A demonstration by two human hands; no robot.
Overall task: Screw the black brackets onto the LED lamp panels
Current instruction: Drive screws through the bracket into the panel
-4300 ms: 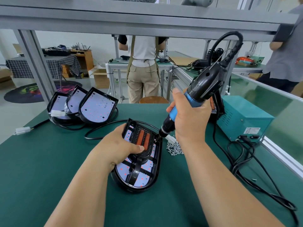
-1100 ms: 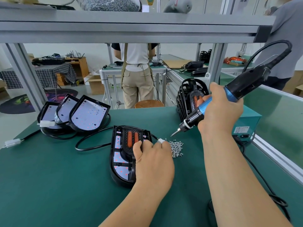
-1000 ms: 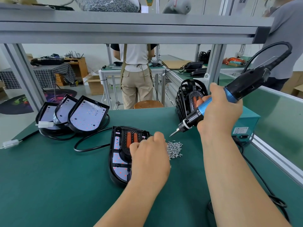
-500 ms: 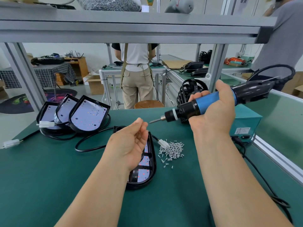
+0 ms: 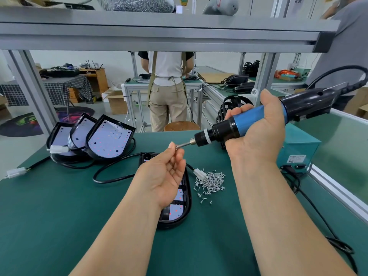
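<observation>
Waiting panels (image 5: 107, 139): three LED boards lean in a stack at the far left of the counter (image 5: 59, 216), cables trailing. No bracket shows on them from here.
Panel in work (image 5: 179, 206): it lies flat at mid counter, directly under the left wrist and mostly hidden by it. Black bars cross the part of the board that shows.
Left hand (image 5: 165, 176): palm up, with the lower fingers loosely curled. Thumb and forefinger pinch a small screw (image 5: 176, 146) against the tip of the bit.
Risk at the tip: the screw is probably not seated yet. If the pinch lets go early or the bit shifts, it may drop onto the board or roll away.
Risk to fingers: the fingertips sit right at the bit, so a trigger press now could nip them.
Screw pile (image 5: 211, 181): loose screws lie just right of the panel, with a white connector (image 5: 200, 173) resting at the pile's edge. A sweeping forearm could scatter them.
Electric screwdriver (image 5: 235, 129): held nearly level above the counter, with the bit pointing left.
Right hand (image 5: 256, 136): wrapped firmly round the blue grip.
Black brackets (image 5: 233, 102): cage-like pieces stand behind the driver, partly hidden.
Risk on tilting down: a screw sitting crooked would cross-thread or miss its hole.
</observation>
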